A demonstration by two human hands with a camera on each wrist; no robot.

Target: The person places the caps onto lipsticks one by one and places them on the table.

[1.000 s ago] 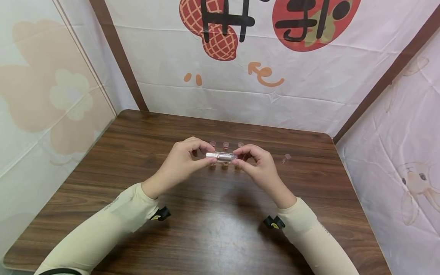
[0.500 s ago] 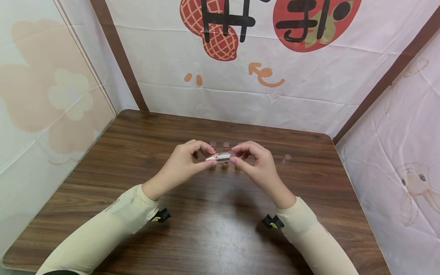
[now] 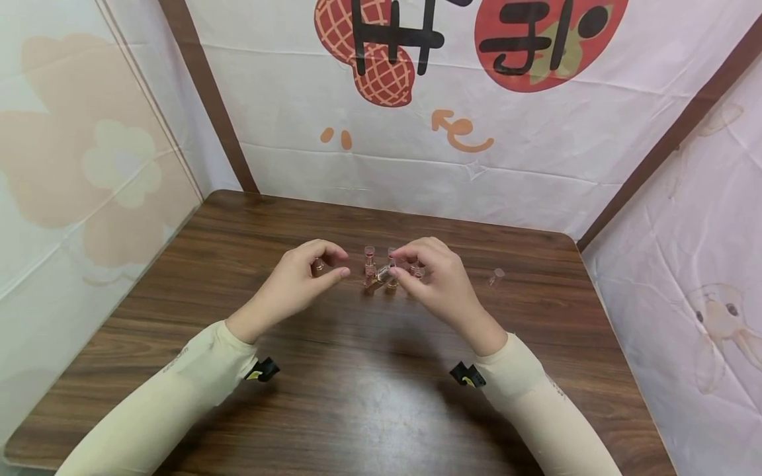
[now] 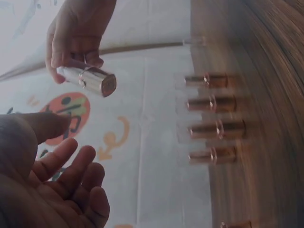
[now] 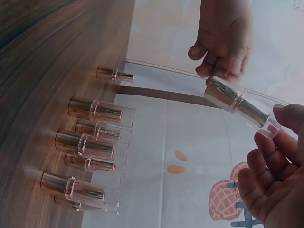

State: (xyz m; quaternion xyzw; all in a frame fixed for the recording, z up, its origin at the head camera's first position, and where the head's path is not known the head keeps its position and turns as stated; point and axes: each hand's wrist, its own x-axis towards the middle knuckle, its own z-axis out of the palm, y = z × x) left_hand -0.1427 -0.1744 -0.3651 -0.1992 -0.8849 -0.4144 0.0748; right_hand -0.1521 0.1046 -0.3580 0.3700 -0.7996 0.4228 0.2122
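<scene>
My right hand (image 3: 437, 274) pinches a lipstick (image 5: 237, 102) by its clear-capped end, between thumb and fingers. Its gold base points away from that hand, up off the table. Across from it, my left hand (image 3: 294, 271) holds nothing; thumb and fingers are apart and loosely bent, as the left wrist view also shows. Below and behind the held lipstick, several gold lipsticks with clear caps (image 5: 126, 116) stand upright in rows. One more lipstick (image 5: 114, 74) stands apart from them with no clear cap around its top, partly behind my left hand in the head view.
A loose clear cap (image 3: 496, 274) is on the dark wood table (image 3: 369, 410), right of my right hand. Printed white cloth (image 3: 286, 165) hangs behind the table and along both sides.
Both hands held the lipstick between them; my left hand has let go and moved left. The lipstick stays in my right hand, now tilted, uncovering the lipsticks behind.
</scene>
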